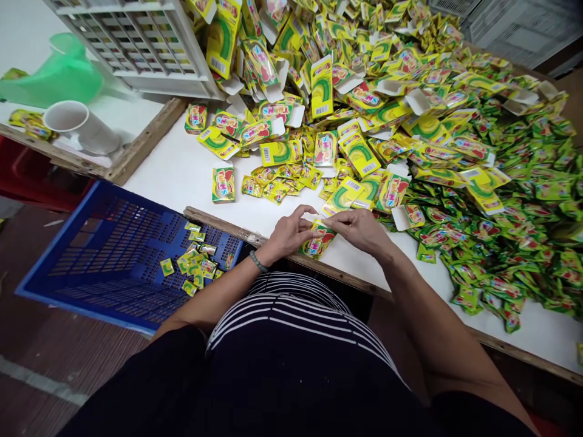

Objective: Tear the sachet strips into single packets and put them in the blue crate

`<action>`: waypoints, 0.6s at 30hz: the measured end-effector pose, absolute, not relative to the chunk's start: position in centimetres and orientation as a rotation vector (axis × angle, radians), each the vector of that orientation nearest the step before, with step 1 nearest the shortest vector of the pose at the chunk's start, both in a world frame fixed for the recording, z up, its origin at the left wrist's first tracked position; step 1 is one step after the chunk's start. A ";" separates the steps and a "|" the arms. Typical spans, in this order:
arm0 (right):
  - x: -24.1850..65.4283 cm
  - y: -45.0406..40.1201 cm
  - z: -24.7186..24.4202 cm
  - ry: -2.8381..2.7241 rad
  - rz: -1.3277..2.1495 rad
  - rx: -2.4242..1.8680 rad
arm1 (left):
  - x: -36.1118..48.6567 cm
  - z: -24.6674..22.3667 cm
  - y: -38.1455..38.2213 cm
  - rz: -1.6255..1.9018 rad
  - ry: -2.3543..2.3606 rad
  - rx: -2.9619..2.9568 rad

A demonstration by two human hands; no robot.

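Observation:
Close to the table's front edge, a small yellow and green candy box (317,240) is between my two hands. My left hand (294,232) grips its left side, thumb across the upper part. At the box's top end, my right hand (357,229) has its thumb and fingers pinched together; the flap there is mostly covered by the fingers. Just beyond my hands lie small wrapped candies (277,182) and a closed candy box (223,185). More boxes (357,149), many with white flaps open, are heaped behind them.
A heap of green candy packets (492,230) spreads at the right. Below the table's left side stands a blue crate (91,243) with several small boxes inside. A white crate (136,42), a white mug (82,127) and a green scoop (59,73) stand at the upper left, beside a wooden strip (148,139).

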State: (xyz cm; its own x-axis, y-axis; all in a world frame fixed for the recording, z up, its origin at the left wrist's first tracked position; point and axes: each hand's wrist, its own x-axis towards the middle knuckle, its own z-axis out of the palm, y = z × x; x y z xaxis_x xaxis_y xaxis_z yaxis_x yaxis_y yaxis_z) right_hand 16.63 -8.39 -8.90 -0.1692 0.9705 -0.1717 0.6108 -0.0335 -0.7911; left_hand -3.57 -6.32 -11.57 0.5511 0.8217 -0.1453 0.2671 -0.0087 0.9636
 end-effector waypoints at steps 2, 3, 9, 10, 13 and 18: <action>15.9 -9.7 -9.4 -1.791 0.913 -1.682 | -3.6 -11.6 -6.4 0.569 0.937 1.614; 15.6 -10.5 -9.7 -1.768 0.846 -1.682 | -3.6 -11.5 -6.4 0.571 0.931 1.636; 15.0 -13.1 -11.9 -1.304 0.978 -1.530 | -3.8 -11.7 -6.5 0.575 0.912 1.687; 15.0 -13.2 -12.1 -1.255 0.991 -1.507 | -3.8 -11.8 -6.5 0.579 0.907 1.686; 14.9 -13.1 -12.5 -1.265 0.976 -1.524 | -3.8 -12.1 -6.6 0.610 0.909 1.686; 14.1 -12.9 -12.6 -1.312 0.878 -1.511 | -3.9 -11.8 -6.8 0.631 0.949 1.742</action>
